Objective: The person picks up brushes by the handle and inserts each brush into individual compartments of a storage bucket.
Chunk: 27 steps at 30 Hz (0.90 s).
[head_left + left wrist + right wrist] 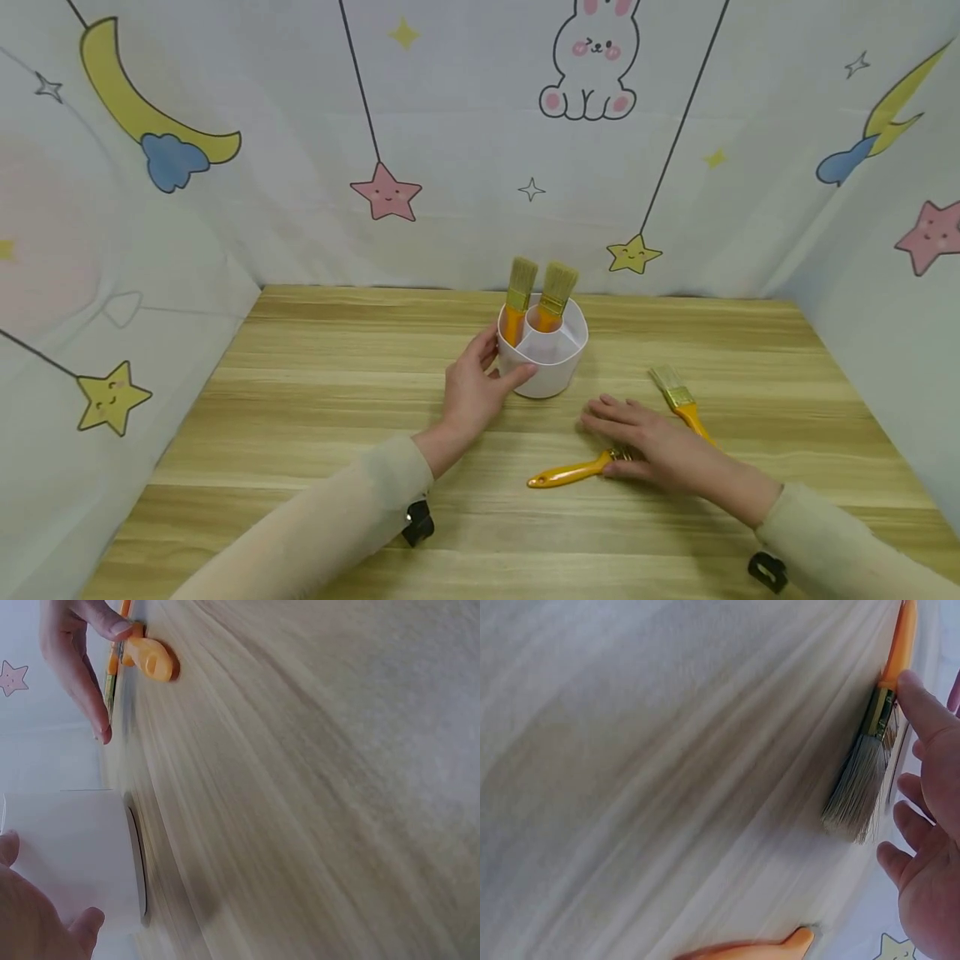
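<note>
A white divided pot (553, 379) stands near the back of the table, and my left hand (474, 387) holds its left side, thumb across the front. Two paintbrushes with yellow-orange handles stand in it, bristles up: one brush (517, 292) in a side compartment, the other brush (558, 292) in the round middle one. To the right, my right hand (656, 442) hovers over a lying paintbrush (570, 475), covering its bristle end in the head view. In the right wrist view the thumb tip meets that brush's handle (901, 649), with the other fingers spread away from it.
Another paintbrush (681, 398) lies on the wooden table (337, 392) beyond my right hand, bristles pointing away, its handle end hidden by that hand. White cloth (465, 242) printed with stars, moons and a rabbit closes in the back and both sides.
</note>
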Each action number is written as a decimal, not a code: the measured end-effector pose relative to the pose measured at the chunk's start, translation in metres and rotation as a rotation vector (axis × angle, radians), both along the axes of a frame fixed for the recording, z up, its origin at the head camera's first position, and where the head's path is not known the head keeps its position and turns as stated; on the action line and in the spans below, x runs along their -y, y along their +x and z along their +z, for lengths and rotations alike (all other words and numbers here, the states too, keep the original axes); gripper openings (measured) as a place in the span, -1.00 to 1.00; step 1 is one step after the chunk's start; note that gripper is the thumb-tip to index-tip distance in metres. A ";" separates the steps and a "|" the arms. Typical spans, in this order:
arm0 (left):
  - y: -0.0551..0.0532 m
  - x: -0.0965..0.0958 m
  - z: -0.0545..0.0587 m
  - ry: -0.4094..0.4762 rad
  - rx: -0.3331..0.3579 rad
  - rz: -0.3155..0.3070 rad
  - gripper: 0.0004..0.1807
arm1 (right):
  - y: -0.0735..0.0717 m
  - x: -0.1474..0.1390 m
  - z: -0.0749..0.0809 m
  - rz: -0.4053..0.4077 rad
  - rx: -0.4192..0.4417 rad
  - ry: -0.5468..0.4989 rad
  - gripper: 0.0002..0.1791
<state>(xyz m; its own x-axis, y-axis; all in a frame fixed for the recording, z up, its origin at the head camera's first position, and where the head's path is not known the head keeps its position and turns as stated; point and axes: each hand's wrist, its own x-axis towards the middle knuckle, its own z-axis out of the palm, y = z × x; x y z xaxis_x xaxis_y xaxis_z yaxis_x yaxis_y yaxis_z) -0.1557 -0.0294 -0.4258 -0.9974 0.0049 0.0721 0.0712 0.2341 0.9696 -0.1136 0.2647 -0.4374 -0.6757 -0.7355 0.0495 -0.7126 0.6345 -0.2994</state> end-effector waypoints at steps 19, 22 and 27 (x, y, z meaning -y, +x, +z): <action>-0.016 0.029 0.003 -0.039 0.038 -0.096 0.00 | 0.017 0.002 0.011 -0.014 -0.116 0.017 -0.20; -0.027 0.040 0.004 -0.032 0.067 -0.160 0.05 | 0.028 0.004 0.012 0.011 -0.134 -0.001 -0.21; -0.040 0.046 0.004 -0.026 0.088 -0.236 0.04 | 0.044 0.005 0.009 0.021 -0.150 0.013 -0.21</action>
<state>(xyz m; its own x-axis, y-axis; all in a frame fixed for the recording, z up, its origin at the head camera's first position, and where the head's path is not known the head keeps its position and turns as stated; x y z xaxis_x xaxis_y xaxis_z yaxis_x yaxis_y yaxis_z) -0.1956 -0.0750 -0.4219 -0.9708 0.2392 -0.0185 0.0422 0.2463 0.9683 -0.0695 0.2597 -0.4287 -0.6457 -0.7509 0.1390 -0.7621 0.6220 -0.1798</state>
